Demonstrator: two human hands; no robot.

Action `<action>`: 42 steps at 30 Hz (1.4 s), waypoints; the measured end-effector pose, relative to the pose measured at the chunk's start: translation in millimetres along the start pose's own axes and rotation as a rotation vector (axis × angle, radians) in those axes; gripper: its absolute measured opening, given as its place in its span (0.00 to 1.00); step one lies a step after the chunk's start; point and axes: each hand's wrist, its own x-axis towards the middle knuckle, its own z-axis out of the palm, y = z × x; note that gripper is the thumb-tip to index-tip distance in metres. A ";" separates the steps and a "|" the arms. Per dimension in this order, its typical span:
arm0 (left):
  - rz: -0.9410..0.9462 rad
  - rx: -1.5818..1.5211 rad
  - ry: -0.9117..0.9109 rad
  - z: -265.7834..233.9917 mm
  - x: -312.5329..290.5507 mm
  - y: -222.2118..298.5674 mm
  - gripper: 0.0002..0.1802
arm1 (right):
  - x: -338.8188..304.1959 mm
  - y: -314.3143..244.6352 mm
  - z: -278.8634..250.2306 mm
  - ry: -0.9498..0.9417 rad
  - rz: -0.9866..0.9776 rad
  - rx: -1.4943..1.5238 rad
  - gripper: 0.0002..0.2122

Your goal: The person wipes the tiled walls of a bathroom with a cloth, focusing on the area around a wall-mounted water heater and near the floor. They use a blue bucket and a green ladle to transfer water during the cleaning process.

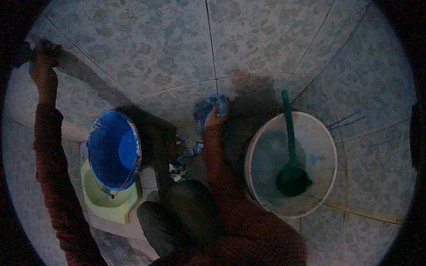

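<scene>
My right hand [214,119], at the end of a dark red sleeve, is closed around a crumpled bluish cloth [204,109]. The cloth is pressed against the lower part of the patterned tile wall [173,57]. Raised at the far left, my left hand [43,74] is closed on a dark object [48,47] beside the wall. Dim light hides what kind of object it is.
A blue bucket [129,148] stands tilted by a pale green squat-toilet pan [104,208]. At right, a large white bucket [336,166] holds water and a long-handled green dipper [290,133]. Crumpled litter [178,172] lies on the floor between them, before my knees.
</scene>
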 end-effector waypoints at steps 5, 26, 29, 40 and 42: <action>-0.051 -0.022 0.089 -0.8 7.7 -2.4 0.17 | -8.5 28.4 -3.7 -0.005 0.108 -0.043 0.20; -0.041 0.147 0.057 -13.0 13.9 -19.0 0.19 | -3.2 33.7 -10.0 -0.022 0.129 -0.033 0.20; 0.071 0.091 0.038 -0.9 7.6 -8.6 0.18 | 9.5 16.1 -6.3 -0.003 0.069 -0.017 0.19; 0.434 0.869 -0.211 -93.5 58.4 -86.4 0.16 | 0.2 16.5 9.9 -0.017 0.097 -0.029 0.19; 0.426 0.846 -0.179 -75.3 58.1 -62.3 0.16 | 10.1 10.7 6.8 0.001 0.078 -0.003 0.19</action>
